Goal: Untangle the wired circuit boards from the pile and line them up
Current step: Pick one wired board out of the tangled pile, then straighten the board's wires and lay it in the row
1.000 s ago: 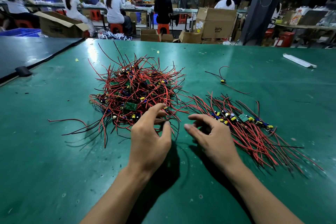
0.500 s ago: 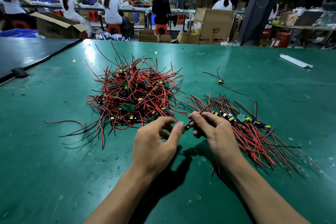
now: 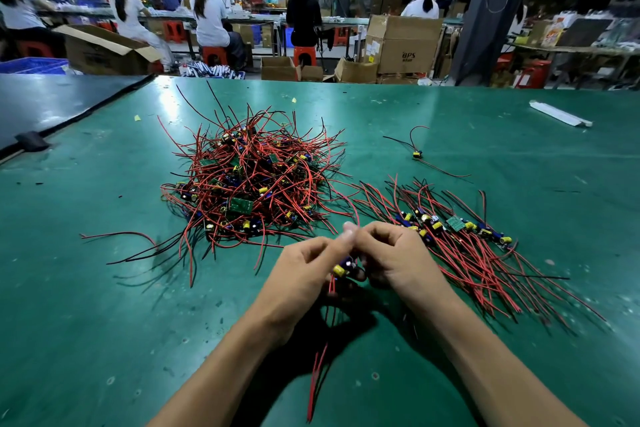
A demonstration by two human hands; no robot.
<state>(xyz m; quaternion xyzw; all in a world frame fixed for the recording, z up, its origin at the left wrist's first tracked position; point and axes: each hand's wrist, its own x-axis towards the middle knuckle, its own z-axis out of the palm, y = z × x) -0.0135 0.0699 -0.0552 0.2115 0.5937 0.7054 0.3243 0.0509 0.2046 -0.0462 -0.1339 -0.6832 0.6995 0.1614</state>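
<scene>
Both hands meet, fingers curled: left hand (image 3: 304, 274) and right hand (image 3: 398, 260) pinch one small wired circuit board with a yellow capacitor (image 3: 341, 269), its red leads (image 3: 317, 374) trailing toward me over the green table mat (image 3: 104, 322). Tangled pile of red-and-black wired boards (image 3: 249, 184) sits just beyond my left hand. Lined-up row of boards (image 3: 457, 229) lies beside my right hand. Single stray board (image 3: 417, 154) lies farther out, well apart.

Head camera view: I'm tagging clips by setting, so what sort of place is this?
Probably an electronics assembly workshop: a tangled pile of wired circuit boards lies on a green work table, capped workers sit at long benches behind, and cardboard cartons stand stacked on the floor.
</scene>
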